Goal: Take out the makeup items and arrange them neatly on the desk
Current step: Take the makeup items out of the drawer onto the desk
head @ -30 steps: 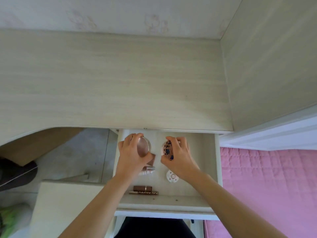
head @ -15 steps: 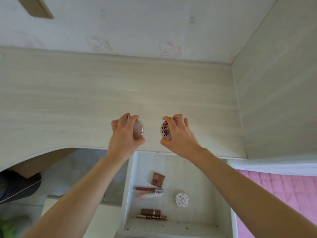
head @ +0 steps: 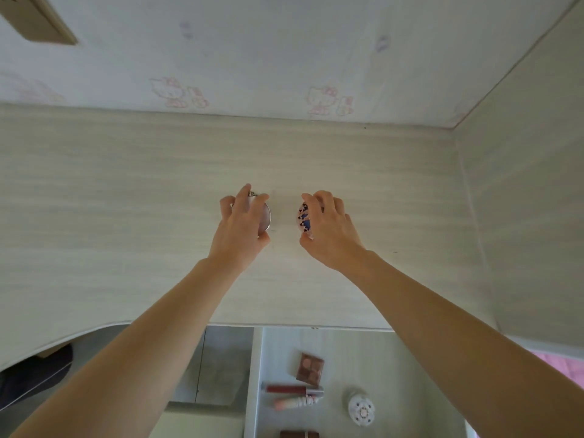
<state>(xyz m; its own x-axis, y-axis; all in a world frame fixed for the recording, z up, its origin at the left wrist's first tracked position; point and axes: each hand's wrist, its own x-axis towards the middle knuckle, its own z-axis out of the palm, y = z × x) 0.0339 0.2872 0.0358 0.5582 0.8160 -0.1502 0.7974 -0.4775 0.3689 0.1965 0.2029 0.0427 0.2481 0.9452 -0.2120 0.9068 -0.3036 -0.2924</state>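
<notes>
My left hand (head: 241,226) grips a round rose-gold compact (head: 264,216) over the middle of the pale wood desk (head: 126,200). A short gap to the right, my right hand (head: 328,230) holds a round patterned compact (head: 304,220) with dark blue shapes on pink. Both compacts are low over the desktop; contact with it cannot be told. Below, the open drawer (head: 395,368) holds a brown eyeshadow palette (head: 310,368), a red lip gloss tube (head: 292,389), a pink tube (head: 294,403), a small white round case (head: 361,410) and a brown lipstick (head: 299,434) at the bottom edge.
A wall with cartoon-cat wallpaper (head: 284,58) closes off the back of the desk. A wooden side panel (head: 521,200) stands on the right. Pink bedding (head: 565,369) shows at the lower right. A dark object (head: 34,374) lies on the floor at the lower left.
Both hands rose out of the drawer with a compact each and moved forward to the middle of the desk. My view tilted up, so the drawer now sits at the bottom.
</notes>
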